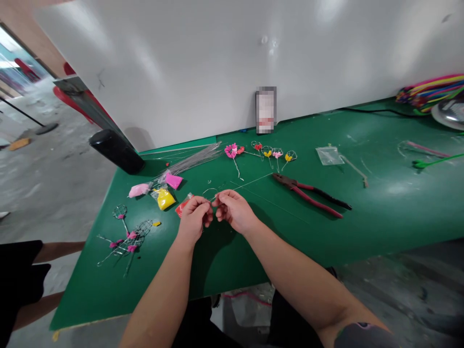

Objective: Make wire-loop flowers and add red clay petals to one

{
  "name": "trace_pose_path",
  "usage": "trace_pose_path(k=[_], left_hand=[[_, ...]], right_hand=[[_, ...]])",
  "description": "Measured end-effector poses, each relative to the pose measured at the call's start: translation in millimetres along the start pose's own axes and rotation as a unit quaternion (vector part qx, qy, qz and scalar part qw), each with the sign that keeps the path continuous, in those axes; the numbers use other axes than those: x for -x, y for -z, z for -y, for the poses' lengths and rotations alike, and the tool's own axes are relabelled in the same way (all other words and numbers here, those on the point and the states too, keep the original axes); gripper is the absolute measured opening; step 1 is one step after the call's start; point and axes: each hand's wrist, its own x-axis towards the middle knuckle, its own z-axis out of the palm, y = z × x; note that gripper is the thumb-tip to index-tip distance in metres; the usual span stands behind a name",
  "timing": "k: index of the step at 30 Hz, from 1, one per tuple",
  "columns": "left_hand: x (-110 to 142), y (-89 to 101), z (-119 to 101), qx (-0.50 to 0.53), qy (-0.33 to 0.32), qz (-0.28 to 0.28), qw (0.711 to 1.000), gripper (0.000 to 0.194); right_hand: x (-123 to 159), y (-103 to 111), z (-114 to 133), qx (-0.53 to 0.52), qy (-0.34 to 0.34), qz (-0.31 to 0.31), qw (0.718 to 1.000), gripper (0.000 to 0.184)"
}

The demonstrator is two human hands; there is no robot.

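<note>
Both hands pinch a thin metal wire (250,183) over the green table. My left hand (195,215) is closed on it, and a small loop of the wire curves up near the fingertips. My right hand (234,208) pinches the same wire close by, and the long end runs off to the upper right toward the pliers (308,193). Just behind my left hand lies a bag of red clay-like material (181,208), partly covered. A bag of yellow material (165,198) sits left of it. Further left are wire shapes with pink pieces (132,235).
A bundle of wires (195,159) lies at the back left beside a black cylinder (116,151). Small wire flowers (232,151) lie in a row behind my hands. A phone (266,110) leans on the white board. Colourful fuzzy stems (431,94) lie at the right. A person (21,270) stands left.
</note>
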Motion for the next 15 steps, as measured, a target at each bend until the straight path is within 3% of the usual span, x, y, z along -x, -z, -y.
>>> trace_pose_path(k=[3,6,8,10,12,13,15], left_hand=[[-1.0,-0.1,-0.7,0.006,-0.008,-0.02,1.0,0.009],[-2.8,0.9,-1.2,0.007,-0.02,-0.036,0.999,0.006],[-3.9,1.9,-1.6,0.01,-0.023,-0.045,0.999,0.005],[-4.4,2.7,-1.8,0.015,-0.02,-0.054,0.998,0.005],[-4.3,3.3,-1.6,0.019,-0.016,-0.06,0.998,0.007],[-4.2,3.5,-1.2,0.019,-0.018,-0.062,0.998,0.008],[-3.9,3.9,0.1,0.007,-0.028,-0.062,0.998,0.01]], right_hand=[[-0.7,-0.5,-0.2,0.037,-0.026,-0.007,0.999,0.018],[1.2,-1.1,-2.4,0.144,-0.048,-0.005,0.988,0.019],[5.2,-1.3,-3.8,0.259,0.024,-0.021,0.965,0.022],[10.5,-0.9,-3.6,0.372,0.195,-0.05,0.906,0.021],[15.1,0.4,-1.5,0.451,0.369,-0.071,0.81,0.016],[16.6,1.2,0.0,0.48,0.428,-0.078,0.762,0.013],[17.6,3.0,3.0,0.533,0.483,-0.106,0.686,0.013]])
